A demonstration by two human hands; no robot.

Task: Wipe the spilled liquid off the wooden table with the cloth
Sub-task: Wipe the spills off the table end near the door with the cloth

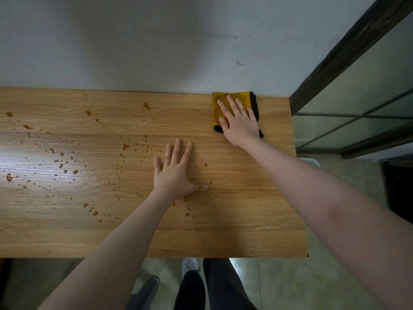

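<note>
Now the right hand [240, 120] presses flat, fingers straight, on the folded yellow-and-black cloth [220, 104] at the wooden table's [245, 220] far right corner; left hand [176, 173] rests spread among brown droplets [125, 147].

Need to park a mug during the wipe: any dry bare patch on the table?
Bare wood between the right hand on the cloth and the left hand, and the near right corner of the table. Brown droplets crowd everything left of the left hand.
</note>
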